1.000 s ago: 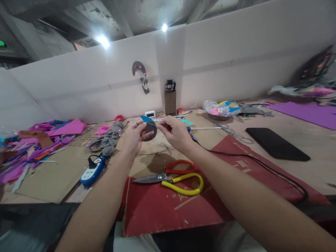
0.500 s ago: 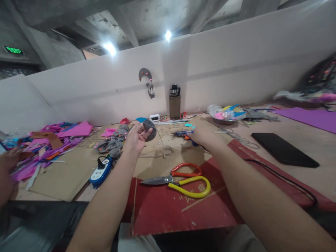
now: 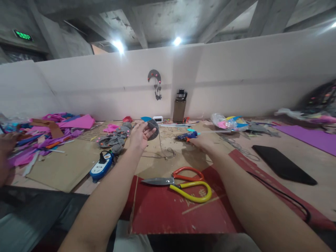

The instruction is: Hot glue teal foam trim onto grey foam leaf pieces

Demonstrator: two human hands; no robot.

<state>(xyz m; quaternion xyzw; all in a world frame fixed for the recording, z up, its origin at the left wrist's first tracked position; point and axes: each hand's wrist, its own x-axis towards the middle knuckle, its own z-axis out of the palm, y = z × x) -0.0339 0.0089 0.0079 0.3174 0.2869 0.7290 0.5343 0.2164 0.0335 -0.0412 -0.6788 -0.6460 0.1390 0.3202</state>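
My left hand [image 3: 139, 135] is raised over the table and grips a dark grey felt piece [image 3: 153, 125], with a thin string [image 3: 162, 147] trailing down from it onto the cardboard. My right hand [image 3: 203, 141] is closed on a blue hot glue gun [image 3: 187, 135] lying farther back, its nozzle pointing left. The gun's black cord [image 3: 283, 194] runs back along my right forearm. Scissors with a red and a yellow handle [image 3: 181, 182] lie on the red cardboard [image 3: 168, 210] between my arms.
A blue and white power strip [image 3: 102, 167] lies left of my arm, near grey felt pieces [image 3: 112, 140]. Pink and purple scraps [image 3: 47, 136] pile at the left, where another person's hand [image 3: 6, 147] shows. A bottle [image 3: 180, 106], a bowl of scraps [image 3: 227, 122] and a black mat [image 3: 283, 164] are farther back and right.
My right hand left the felt piece, reached right and back, and closed on the glue gun. My left hand still holds the felt piece. The view tilted upward.
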